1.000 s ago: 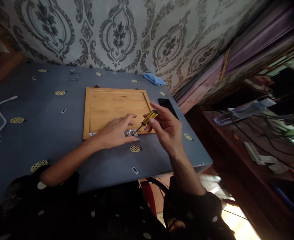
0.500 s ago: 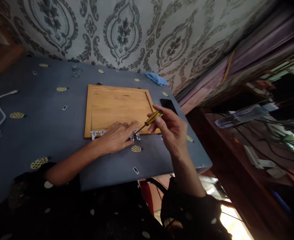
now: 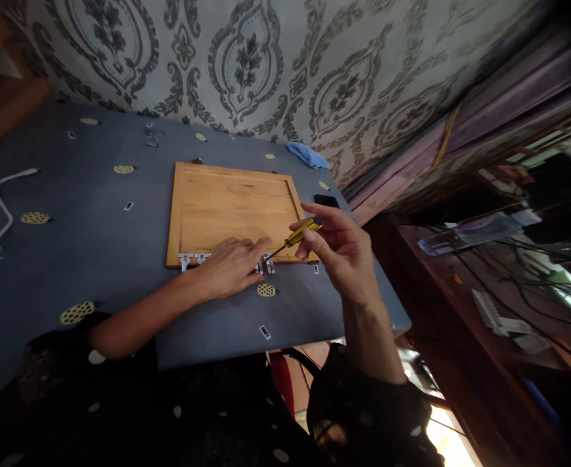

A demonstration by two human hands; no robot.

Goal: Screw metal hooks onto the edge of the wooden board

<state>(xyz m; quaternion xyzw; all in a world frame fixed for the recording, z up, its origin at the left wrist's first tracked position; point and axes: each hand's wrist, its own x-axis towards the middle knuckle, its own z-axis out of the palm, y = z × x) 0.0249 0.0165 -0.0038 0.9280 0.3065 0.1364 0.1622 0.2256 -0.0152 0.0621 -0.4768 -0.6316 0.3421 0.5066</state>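
My right hand [image 3: 346, 256] holds a small yellow-and-black screwdriver [image 3: 303, 233] between thumb and fingers. Its thin shaft slants down-left, the tip meeting a metal hook rail [image 3: 194, 259] near a hook at the right. That rail, with curved silvery hooks, runs along the near edge of a framed wooden panel [image 3: 236, 206] lying on the table. Across the rail's middle rests my left hand [image 3: 231, 267], fingers over the panel edge and thumb beside the hooks, closed on the rail. Whatever screw is under the tip is too small to make out.
A dark phone [image 3: 326, 201] lies right of the panel, a blue cloth [image 3: 307, 155] behind it. On the left of the table [image 3: 207, 344] is a white cable [image 3: 4, 207]. A brown desk [image 3: 441, 292] with wires and a clear plastic item stands at the right.
The view has shifted slightly. Both hands keep their grip, and the screwdriver stays at the same hook with only a small shift in my right hand.
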